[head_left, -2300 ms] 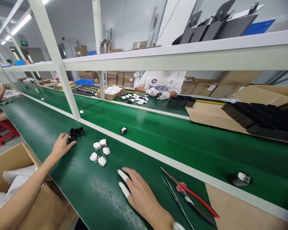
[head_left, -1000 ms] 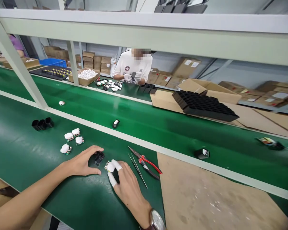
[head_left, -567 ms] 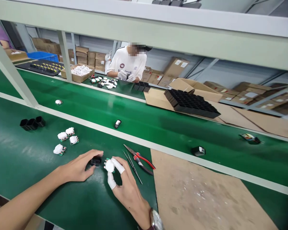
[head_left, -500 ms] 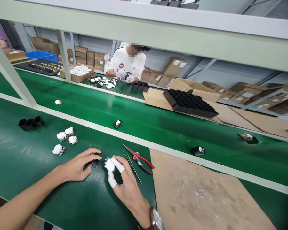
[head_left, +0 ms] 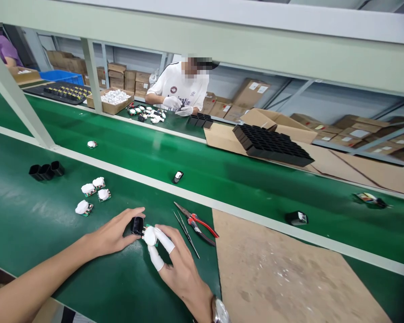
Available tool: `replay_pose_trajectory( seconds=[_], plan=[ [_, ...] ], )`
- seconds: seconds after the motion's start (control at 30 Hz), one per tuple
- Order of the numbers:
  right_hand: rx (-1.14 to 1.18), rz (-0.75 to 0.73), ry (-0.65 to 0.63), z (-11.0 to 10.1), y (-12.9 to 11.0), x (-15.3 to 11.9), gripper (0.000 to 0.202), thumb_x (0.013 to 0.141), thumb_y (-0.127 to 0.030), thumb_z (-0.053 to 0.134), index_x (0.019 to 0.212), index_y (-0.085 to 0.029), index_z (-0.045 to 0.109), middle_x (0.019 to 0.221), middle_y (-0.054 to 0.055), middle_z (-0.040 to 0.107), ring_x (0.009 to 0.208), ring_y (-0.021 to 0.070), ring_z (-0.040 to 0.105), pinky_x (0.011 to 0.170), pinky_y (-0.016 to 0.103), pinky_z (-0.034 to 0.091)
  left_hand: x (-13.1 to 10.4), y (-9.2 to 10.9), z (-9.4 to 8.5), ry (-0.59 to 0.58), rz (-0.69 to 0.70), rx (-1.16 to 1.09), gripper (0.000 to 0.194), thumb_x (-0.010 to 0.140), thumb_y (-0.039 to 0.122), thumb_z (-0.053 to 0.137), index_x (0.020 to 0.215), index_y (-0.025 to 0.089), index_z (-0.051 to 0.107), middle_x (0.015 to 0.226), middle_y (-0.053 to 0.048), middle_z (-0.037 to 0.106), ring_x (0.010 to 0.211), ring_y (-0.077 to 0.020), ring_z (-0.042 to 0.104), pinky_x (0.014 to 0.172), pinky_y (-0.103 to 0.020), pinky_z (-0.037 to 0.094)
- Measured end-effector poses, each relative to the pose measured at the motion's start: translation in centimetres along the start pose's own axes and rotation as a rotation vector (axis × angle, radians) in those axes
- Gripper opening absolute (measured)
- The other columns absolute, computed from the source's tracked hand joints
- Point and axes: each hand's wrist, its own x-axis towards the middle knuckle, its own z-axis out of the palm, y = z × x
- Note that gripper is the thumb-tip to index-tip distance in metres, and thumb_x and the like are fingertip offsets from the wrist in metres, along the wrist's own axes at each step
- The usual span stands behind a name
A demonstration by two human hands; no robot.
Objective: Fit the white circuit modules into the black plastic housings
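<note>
My left hand [head_left: 116, 231] grips a black plastic housing [head_left: 137, 225] between thumb and fingers, its open end facing right. With white-covered thumb and finger, my right hand [head_left: 175, 258] pinches a small circuit board with a white domed cap [head_left: 150, 236]. The board's left edge is right at the housing's mouth; whether it touches cannot be made out. To the left lie several more circuit boards with white caps [head_left: 88, 188]. Farther left stand three black housings [head_left: 46, 171]. Tweezers [head_left: 186, 234] and red-handled pliers [head_left: 197, 222] rest right of my right hand.
A cardboard sheet [head_left: 289, 264] covers the bench at right. Beyond a pale rail [head_left: 148, 181], a green belt [head_left: 222, 172] carries a few parts. Across it a co-worker [head_left: 180, 89] in white gloves handles a part, near a black housing block [head_left: 272, 146]. A post [head_left: 20, 98] rises at left.
My left hand has raised and turned the black housing so its opening faces the board. My right hand has brought the board slightly left and down to it. Parts on the belt have shifted right.
</note>
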Motion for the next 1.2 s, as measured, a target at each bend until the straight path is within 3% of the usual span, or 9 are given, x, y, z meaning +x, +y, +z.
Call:
replay_pose_trajectory(
  seconds=[0.17,0.37,0.73,0.9,1.03,1.2],
  plan=[
    [-0.05,-0.089,0.006,0.3,0.1,0.1,0.063,0.093,0.0,0.066,0.151,-0.017,0.048,0.131,0.019,0.065,0.12,0.0294,0.065,0.093,0.046,0.064,-0.1,1.3,0.2,-0.078,0.062,0.025,0.077,0.105,0.018,0.056,0.167,0.036,0.014,0.155,-0.01,0.055,0.144,-0.0265,0.051,0.119,-0.048,0.048],
    [-0.065,-0.046,-0.081,0.3,0.0,-0.3,0.071,0.095,-0.001,0.062,0.16,-0.015,0.037,0.131,0.018,0.066,0.122,0.0302,0.064,0.095,0.046,0.063,0.1,1.7,0.1,-0.109,0.066,0.055,0.085,0.1,0.01,0.056,0.166,0.037,0.009,0.155,-0.009,0.055,0.143,-0.0268,0.05,0.117,-0.048,0.049],
    [-0.149,-0.002,-0.228,0.2,-0.2,-0.2,0.072,0.098,-0.007,0.057,0.164,-0.013,0.027,0.131,0.018,0.065,0.116,0.0324,0.063,0.09,0.048,0.064,0.3,2.1,0.2,-0.145,0.037,0.085,0.079,0.097,0.009,0.055,0.164,0.031,0.019,0.147,-0.01,0.057,0.134,-0.0271,0.055,0.114,-0.046,0.048],
    [-0.189,0.003,-0.277,0.1,-0.3,-0.2,0.069,0.099,-0.006,0.054,0.163,-0.012,0.029,0.132,0.019,0.066,0.116,0.034,0.065,0.09,0.051,0.064,0.2,2.1,0.4,-0.149,0.034,0.095,0.072,0.099,0.013,0.057,0.162,0.027,0.026,0.143,-0.012,0.058,0.127,-0.0278,0.058,0.111,-0.046,0.05],
    [-0.13,0.027,-0.245,-0.1,0.1,-0.4,0.065,0.102,-0.012,0.057,0.162,-0.011,0.03,0.138,0.021,0.064,0.126,0.0331,0.063,0.097,0.05,0.063,0.2,1.9,0.3,-0.127,0.052,0.068,0.08,0.099,0.015,0.061,0.165,0.032,0.019,0.148,-0.011,0.055,0.135,-0.0297,0.051,0.115,-0.05,0.046],
    [-0.076,-0.054,-0.169,0.1,0.5,-0.5,0.042,0.099,-0.01,0.064,0.139,-0.017,0.055,0.142,0.019,0.063,0.128,0.0327,0.064,0.098,0.052,0.063,0.2,1.6,0.3,-0.175,0.036,-0.067,0.083,0.102,0.018,0.061,0.167,0.034,0.012,0.147,-0.011,0.056,0.134,-0.0267,0.052,0.115,-0.048,0.048]
  ],
)
